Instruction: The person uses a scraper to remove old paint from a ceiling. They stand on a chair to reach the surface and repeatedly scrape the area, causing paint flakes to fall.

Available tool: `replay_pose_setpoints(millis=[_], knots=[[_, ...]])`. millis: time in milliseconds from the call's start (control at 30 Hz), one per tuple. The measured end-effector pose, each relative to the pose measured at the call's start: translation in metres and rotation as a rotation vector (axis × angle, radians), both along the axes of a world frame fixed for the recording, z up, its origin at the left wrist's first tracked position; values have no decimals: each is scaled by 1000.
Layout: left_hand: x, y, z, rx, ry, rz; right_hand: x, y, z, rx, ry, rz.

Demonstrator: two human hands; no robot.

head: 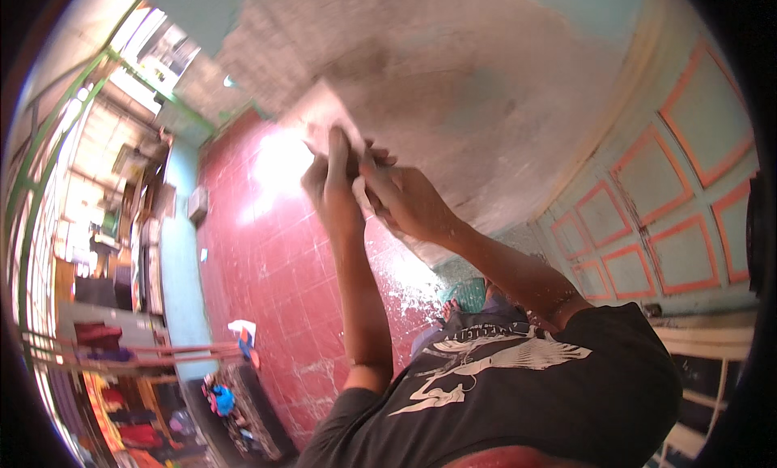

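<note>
My left hand (337,176) and my right hand (407,195) are raised close together in front of a worn wall (449,103) with patchy plaster. A flat, pale pinkish sheet (322,113), perhaps sandpaper or paper, is in my left hand, its thumb lying over the sheet's face. My right hand's fingers meet the sheet's lower right edge. Something small and whitish shows under the right fingers, too blurred to name. Motion blur hides the exact finger contacts.
Below are red floor tiles (285,273) with white specks near my feet. A green woven item (468,295) lies by one foot. Panelled doors (655,195) stand at right. At left are a light blue ledge (182,255) and a dark bench (267,407) with colourful items.
</note>
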State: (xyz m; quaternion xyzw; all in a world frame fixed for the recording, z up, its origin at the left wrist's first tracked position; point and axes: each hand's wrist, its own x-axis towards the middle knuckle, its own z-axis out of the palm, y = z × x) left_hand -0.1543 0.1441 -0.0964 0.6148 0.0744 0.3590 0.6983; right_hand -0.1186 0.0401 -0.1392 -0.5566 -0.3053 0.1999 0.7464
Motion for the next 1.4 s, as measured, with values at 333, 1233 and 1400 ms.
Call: replay_pose_setpoints(millis=[333,1233,1400], knots=[[-158,75,-218,925,1116,-242,-20,-261,-204,-1494,31,-384],[146,-153,-2,139,86,-610,129,-176,18,146,418,200],[179,-178,15,-23,93,-515,155,-192,19,162,452,139]])
